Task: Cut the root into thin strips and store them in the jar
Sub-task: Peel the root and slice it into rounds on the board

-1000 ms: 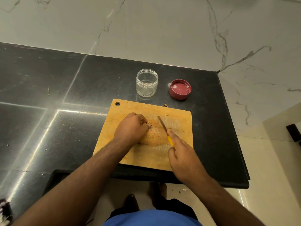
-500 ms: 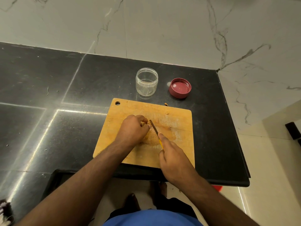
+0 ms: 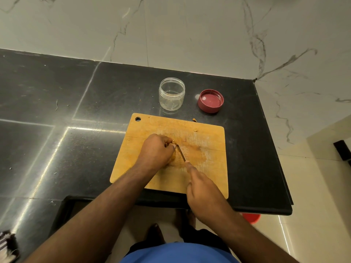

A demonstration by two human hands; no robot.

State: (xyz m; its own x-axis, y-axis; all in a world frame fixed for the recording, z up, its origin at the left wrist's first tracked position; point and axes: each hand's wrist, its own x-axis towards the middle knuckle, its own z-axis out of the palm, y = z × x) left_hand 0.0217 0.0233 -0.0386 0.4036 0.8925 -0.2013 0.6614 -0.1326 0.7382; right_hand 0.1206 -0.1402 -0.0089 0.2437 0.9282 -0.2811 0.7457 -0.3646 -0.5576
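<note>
Since a second ago the narrow steel knife blade [image 3: 181,152] has slid left, up against the left hand [image 3: 155,150], whose curled fingers pin a small, mostly hidden brown root piece [image 3: 173,142] at the centre of the yellowed wooden cutting board [image 3: 207,141]. At lower centre, the right hand [image 3: 203,188] grips the knife, forefinger along its spine. Above the board stand an open clear plastic jar [image 3: 171,95] and, rightward, an upturned maroon lid [image 3: 210,100].

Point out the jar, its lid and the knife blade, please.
jar [image 3: 172,96]: head view, on its clear side wall.
lid [image 3: 210,100]: head view, on its upturned inner face.
knife blade [image 3: 181,153]: head view, mid-blade.
</note>
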